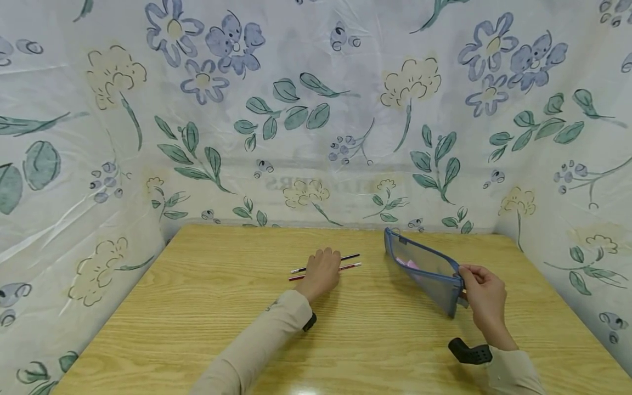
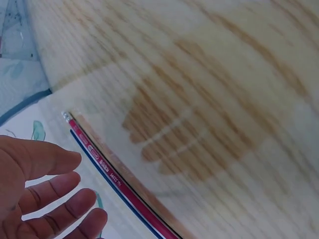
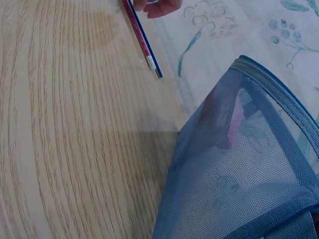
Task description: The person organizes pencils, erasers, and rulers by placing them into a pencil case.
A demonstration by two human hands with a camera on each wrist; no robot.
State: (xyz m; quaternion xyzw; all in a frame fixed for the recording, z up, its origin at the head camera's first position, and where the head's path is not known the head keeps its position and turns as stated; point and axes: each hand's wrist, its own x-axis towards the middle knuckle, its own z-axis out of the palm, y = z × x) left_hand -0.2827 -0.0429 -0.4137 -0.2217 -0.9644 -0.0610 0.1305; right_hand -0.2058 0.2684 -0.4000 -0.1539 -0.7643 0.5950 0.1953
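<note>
My left hand (image 1: 323, 271) hovers over two pencils in the middle of the wooden table. One is a red pencil (image 1: 350, 266) with a white-tipped end; beside it lies a dark blue pencil (image 1: 351, 257). In the left wrist view, the left hand's (image 2: 55, 199) fingers are spread loosely near the red pencil (image 2: 105, 165), apart from it. My right hand (image 1: 487, 296) pinches the near right corner of a blue mesh zip pouch (image 1: 441, 291), which stands on its side with its mouth apart. Something pink (image 3: 233, 124) shows through the pouch's mesh.
The wooden table (image 1: 222, 312) meets a flower-printed cloth (image 1: 296, 142) at the back and sides. A black wrist mount (image 1: 470, 352) sits by the right sleeve, close above the tabletop.
</note>
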